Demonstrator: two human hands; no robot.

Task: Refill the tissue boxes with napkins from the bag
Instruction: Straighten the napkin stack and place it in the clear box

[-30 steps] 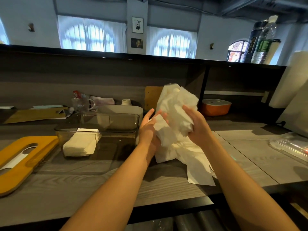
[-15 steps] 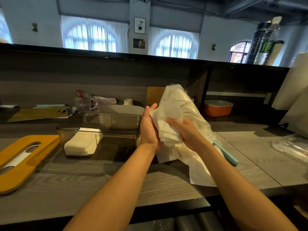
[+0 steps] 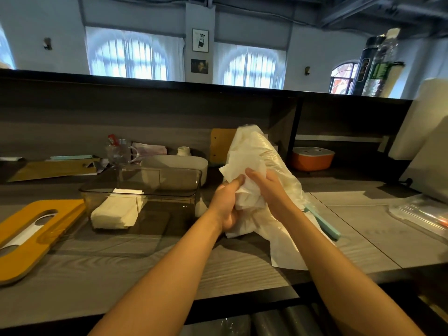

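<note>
Now, left of the grip, the clear tissue box [image 3: 143,200] is seen with only a small stack inside. Napkins [image 3: 244,190] have been drawn lower out of the bag [image 3: 271,166]; they are clasped by left hand [image 3: 226,204] and pinched by right hand [image 3: 269,190], so transfer looks near.

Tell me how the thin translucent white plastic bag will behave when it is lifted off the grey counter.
The thin translucent white plastic bag looks floppy: it crumples and drapes over the grey counter. Probably light, since the right hand props it upright. Its glossy film may slip against the white napkins the left hand grips.
</note>
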